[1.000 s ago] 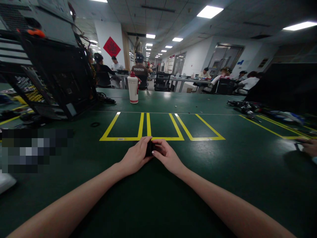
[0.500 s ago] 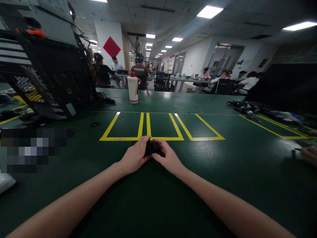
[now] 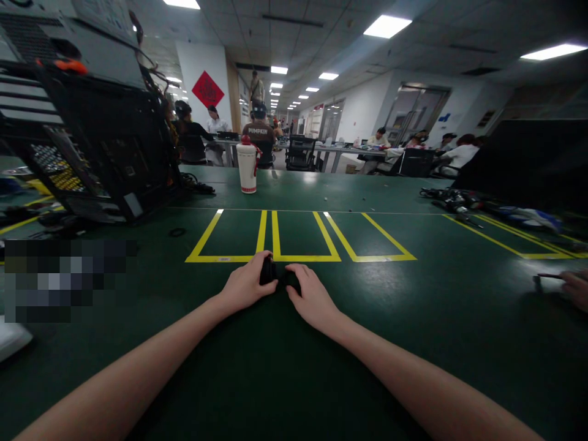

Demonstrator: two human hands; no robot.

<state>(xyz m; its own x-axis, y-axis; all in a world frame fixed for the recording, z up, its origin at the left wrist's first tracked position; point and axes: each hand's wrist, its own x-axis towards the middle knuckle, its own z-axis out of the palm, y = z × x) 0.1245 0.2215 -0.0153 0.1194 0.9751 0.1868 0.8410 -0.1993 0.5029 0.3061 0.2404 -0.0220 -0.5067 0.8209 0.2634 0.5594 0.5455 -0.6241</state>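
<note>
Just in front of the yellow tape lines, my left hand [image 3: 243, 286] is closed round a black cylindrical piece [image 3: 267, 271], thumb on the near side and fingers over the top. Facing it, my right hand [image 3: 315, 297] grips a smaller black rounded piece [image 3: 292, 280] between thumb and fingers. A narrow gap shows between the two black pieces. Both are held low over the green tabletop [image 3: 285, 367]. Their exact kind is too dark to make out, and the fingers cover part of each.
An open computer case [image 3: 92, 147] stands at the left, near a black ring [image 3: 176, 232]. A white tumbler [image 3: 247, 166] with a red lid stands further back. At the right lie cables [image 3: 452, 199]; another person's hand [image 3: 576, 286] holds a dark thin tool there.
My hands have moved apart slightly, the left one to the left and the right one to the right. The black pieces, close together before, now show a gap between them.
</note>
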